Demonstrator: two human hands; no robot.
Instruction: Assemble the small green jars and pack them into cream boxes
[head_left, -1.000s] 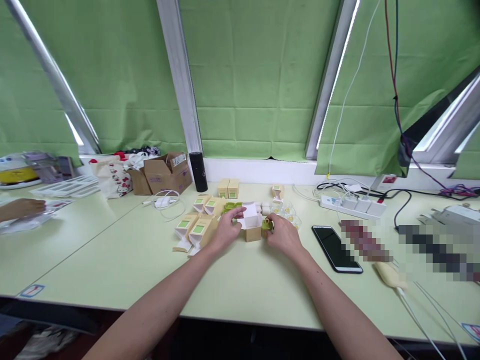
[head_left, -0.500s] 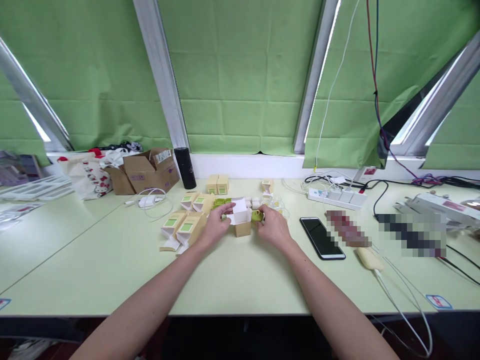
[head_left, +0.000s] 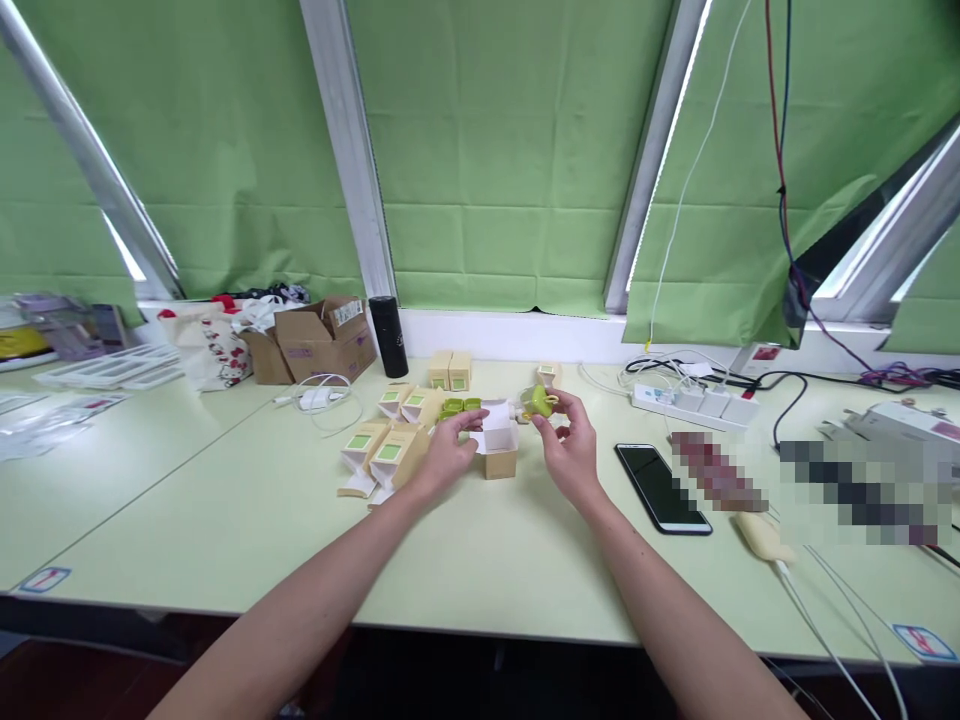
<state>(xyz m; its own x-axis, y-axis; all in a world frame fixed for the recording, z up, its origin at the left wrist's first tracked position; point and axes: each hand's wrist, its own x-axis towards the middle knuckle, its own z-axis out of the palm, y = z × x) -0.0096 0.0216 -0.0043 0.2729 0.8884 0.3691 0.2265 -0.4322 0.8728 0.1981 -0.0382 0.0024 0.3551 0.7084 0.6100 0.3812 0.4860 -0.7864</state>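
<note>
My right hand (head_left: 571, 450) pinches a small green plastic piece with a yellow looped edge (head_left: 537, 402), raised just above the table. Its exact kind is too small to tell. My left hand (head_left: 450, 450) has its fingers closed at the white inner flap of a small tan cardboard box (head_left: 501, 463). That box stands upright with its top flaps up, between my hands. Beyond my left fingers are green square pieces (head_left: 459, 405), partly hidden. Several open tan boxes with green labels (head_left: 390, 452) lie to the left of my left hand.
Two closed tan boxes (head_left: 450, 370) stand at the back, and another small box (head_left: 548, 374) farther right. A black tumbler (head_left: 388, 337) and a brown carton (head_left: 322, 340) are at left rear. A phone (head_left: 663, 488), power strip (head_left: 695, 407) and cables lie to the right.
My right hand has lifted the green piece up and away from the open box, turning it. My left hand stays at the box. The view has shifted slightly left.
</note>
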